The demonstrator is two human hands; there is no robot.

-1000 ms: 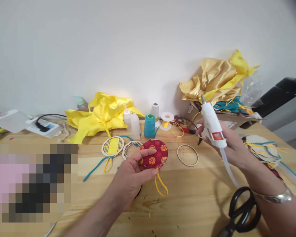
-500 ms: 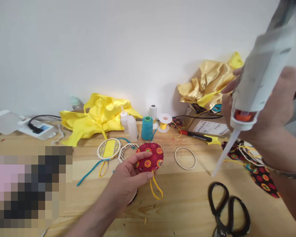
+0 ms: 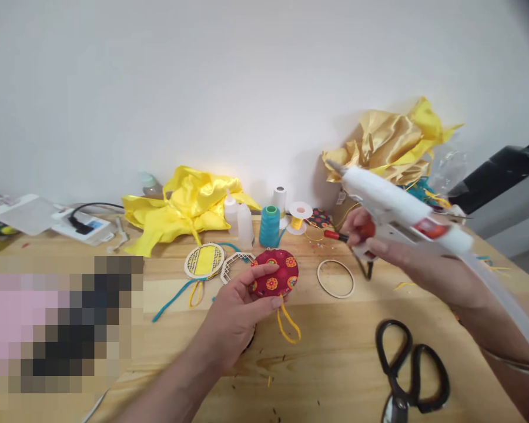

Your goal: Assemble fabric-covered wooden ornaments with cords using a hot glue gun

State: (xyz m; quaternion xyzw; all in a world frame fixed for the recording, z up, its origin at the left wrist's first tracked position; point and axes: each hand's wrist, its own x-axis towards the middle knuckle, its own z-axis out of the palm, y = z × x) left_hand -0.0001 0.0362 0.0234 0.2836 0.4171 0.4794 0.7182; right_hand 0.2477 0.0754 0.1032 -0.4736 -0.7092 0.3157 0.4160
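A pixelated block hides the table's left part.

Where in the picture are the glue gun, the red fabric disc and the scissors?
glue gun [image 3: 392, 207], head view, middle of its white barrel.
red fabric disc [image 3: 278, 271], head view, patterned face above the thumb.
scissors [image 3: 412, 367], head view, where the black handle loops meet.

A round red fabric disc with orange-yellow flowers is pinched tilted above the surface's middle, its yellow cord loop dangling. The white glue gun is held level, nozzle pointing left, a glue stick trailing from its rear.
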